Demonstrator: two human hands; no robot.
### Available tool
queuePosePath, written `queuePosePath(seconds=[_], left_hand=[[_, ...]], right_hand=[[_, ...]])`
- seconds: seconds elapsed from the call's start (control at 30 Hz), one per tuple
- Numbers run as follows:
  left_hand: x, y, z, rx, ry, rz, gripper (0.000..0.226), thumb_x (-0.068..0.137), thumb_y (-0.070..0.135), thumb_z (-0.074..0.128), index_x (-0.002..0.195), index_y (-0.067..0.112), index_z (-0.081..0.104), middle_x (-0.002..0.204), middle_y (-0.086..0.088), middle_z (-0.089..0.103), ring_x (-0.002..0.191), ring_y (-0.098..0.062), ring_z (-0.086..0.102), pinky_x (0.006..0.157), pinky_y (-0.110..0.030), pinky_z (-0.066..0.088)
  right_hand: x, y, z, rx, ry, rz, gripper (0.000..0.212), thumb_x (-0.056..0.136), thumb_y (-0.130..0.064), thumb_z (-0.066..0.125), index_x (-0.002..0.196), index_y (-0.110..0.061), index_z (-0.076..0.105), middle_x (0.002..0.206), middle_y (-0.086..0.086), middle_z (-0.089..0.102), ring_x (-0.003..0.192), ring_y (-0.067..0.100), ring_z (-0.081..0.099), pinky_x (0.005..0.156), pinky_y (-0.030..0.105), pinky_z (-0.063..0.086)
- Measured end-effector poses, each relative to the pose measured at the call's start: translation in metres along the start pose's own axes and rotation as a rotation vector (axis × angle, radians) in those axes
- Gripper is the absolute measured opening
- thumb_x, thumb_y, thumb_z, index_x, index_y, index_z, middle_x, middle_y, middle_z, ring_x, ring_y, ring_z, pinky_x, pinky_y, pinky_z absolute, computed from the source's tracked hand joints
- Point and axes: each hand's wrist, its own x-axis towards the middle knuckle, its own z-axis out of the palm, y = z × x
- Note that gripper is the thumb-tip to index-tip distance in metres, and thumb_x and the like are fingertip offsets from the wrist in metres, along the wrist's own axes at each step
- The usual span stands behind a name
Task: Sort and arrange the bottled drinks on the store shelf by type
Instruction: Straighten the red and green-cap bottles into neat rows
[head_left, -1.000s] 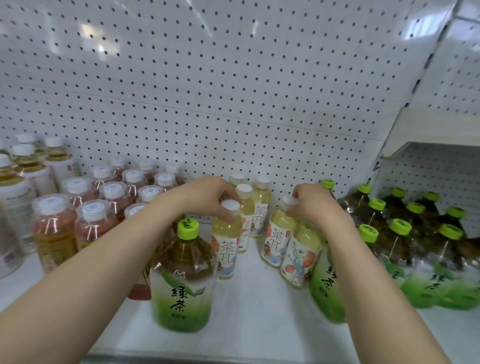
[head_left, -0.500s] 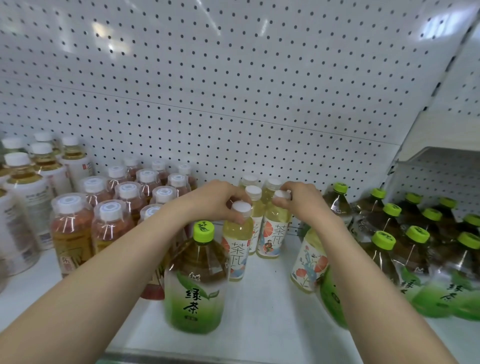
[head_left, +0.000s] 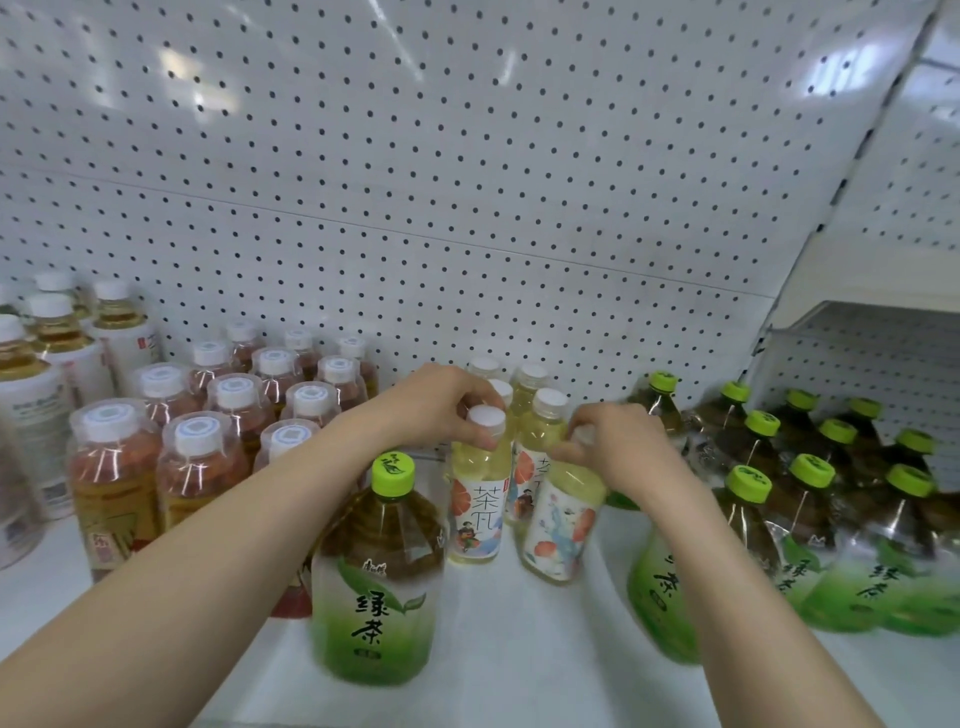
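Observation:
Several pale yellow tea bottles with white caps and flowered labels stand mid-shelf. My left hand grips the neck of the front one, which stands upright. My right hand holds the top of another pale yellow bottle, tilted with its base toward me, just right of the first. A large green-tea bottle with a lime cap stands in front, under my left forearm.
Reddish tea bottles with white caps fill the left. Taller amber bottles stand at the far left. Green-cap bottles crowd the right, one behind my right forearm. The pegboard back wall closes the rear of the white shelf.
My right hand let go of one pale yellow bottle near the back and has taken another by its top, tilting it beside the front one. My left hand stays on its bottle.

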Motion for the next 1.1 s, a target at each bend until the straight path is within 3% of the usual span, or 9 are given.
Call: queuePosePath(seconds=[0.1,0.27,0.4,0.5,0.6,0.77,0.9,1.03,1.1], left_hand=[[0.001,0.003,-0.001,0.001,-0.037,0.024,0.049,0.074,0.034,0.084,0.120,0.029,0.069,0.099,0.008,0.069,0.090,-0.008,0.065,0.083,-0.025,0.051],[0.003,0.002,-0.004,-0.012,-0.077,0.028,0.045,0.080,0.031,0.080,0.124,0.029,0.068,0.100,0.012,0.067,0.082,0.001,0.061,0.066,-0.005,0.040],[0.002,0.001,-0.003,-0.028,-0.064,0.031,0.045,0.080,0.031,0.079,0.124,0.029,0.068,0.103,0.012,0.068,0.087,-0.001,0.062,0.074,-0.012,0.045],[-0.004,0.003,-0.008,-0.093,-0.076,-0.005,0.045,0.082,0.029,0.078,0.125,0.027,0.067,0.114,0.009,0.069,0.096,-0.005,0.065,0.085,-0.016,0.048],[-0.022,0.006,-0.021,-0.148,0.064,-0.027,0.036,0.085,0.033,0.074,0.121,0.026,0.068,0.114,0.011,0.071,0.100,-0.003,0.067,0.095,-0.026,0.051],[-0.074,0.014,-0.026,-0.330,0.224,0.041,0.020,0.092,0.037,0.064,0.110,0.034,0.072,0.100,0.023,0.073,0.091,0.010,0.065,0.079,-0.007,0.049],[-0.099,0.017,-0.003,-0.310,0.220,0.049,0.027,0.089,0.039,0.066,0.114,0.030,0.067,0.103,0.018,0.071,0.095,0.010,0.064,0.083,-0.006,0.047],[-0.103,0.010,0.018,-0.230,0.320,0.064,0.019,0.088,0.035,0.068,0.107,0.034,0.065,0.094,0.018,0.070,0.090,0.010,0.063,0.077,-0.004,0.044],[-0.105,0.007,0.023,-0.206,0.388,0.091,0.014,0.088,0.032,0.070,0.100,0.037,0.064,0.091,0.019,0.069,0.088,0.011,0.062,0.074,-0.003,0.042]], right_hand=[[0.003,-0.008,0.000,0.106,-0.034,-0.070,0.049,0.081,-0.054,0.073,0.120,-0.025,0.065,0.106,0.003,0.069,0.095,0.023,0.064,0.083,0.036,0.053],[0.003,-0.002,-0.003,0.068,-0.057,-0.137,0.039,0.091,-0.039,0.068,0.127,-0.026,0.063,0.114,0.005,0.069,0.099,0.023,0.064,0.088,0.041,0.053],[0.001,0.003,-0.002,0.099,-0.071,-0.186,0.041,0.095,-0.030,0.064,0.136,-0.029,0.059,0.125,0.005,0.067,0.109,0.024,0.062,0.095,0.041,0.050],[-0.002,0.002,0.000,0.119,-0.027,-0.193,0.041,0.093,-0.038,0.064,0.133,-0.034,0.061,0.124,0.000,0.068,0.106,0.020,0.062,0.092,0.038,0.051],[-0.004,-0.001,0.006,0.149,0.117,-0.168,0.038,0.087,-0.046,0.068,0.124,-0.035,0.068,0.119,-0.002,0.070,0.102,0.020,0.064,0.087,0.035,0.051],[-0.004,0.007,0.007,0.309,-0.001,-0.203,0.037,0.089,-0.034,0.070,0.126,-0.037,0.064,0.122,-0.009,0.067,0.101,0.014,0.064,0.078,0.026,0.049],[-0.005,0.004,0.009,0.252,0.088,-0.145,0.043,0.087,-0.040,0.072,0.128,-0.026,0.066,0.119,-0.001,0.070,0.103,0.017,0.064,0.089,0.035,0.051],[-0.005,0.007,0.005,0.238,-0.027,-0.252,0.038,0.095,-0.022,0.064,0.131,-0.035,0.062,0.133,-0.006,0.064,0.108,0.013,0.062,0.090,0.031,0.047],[-0.006,0.007,0.005,0.212,-0.026,-0.289,0.038,0.097,-0.024,0.062,0.131,-0.039,0.061,0.137,-0.007,0.061,0.106,0.011,0.058,0.087,0.029,0.044]])
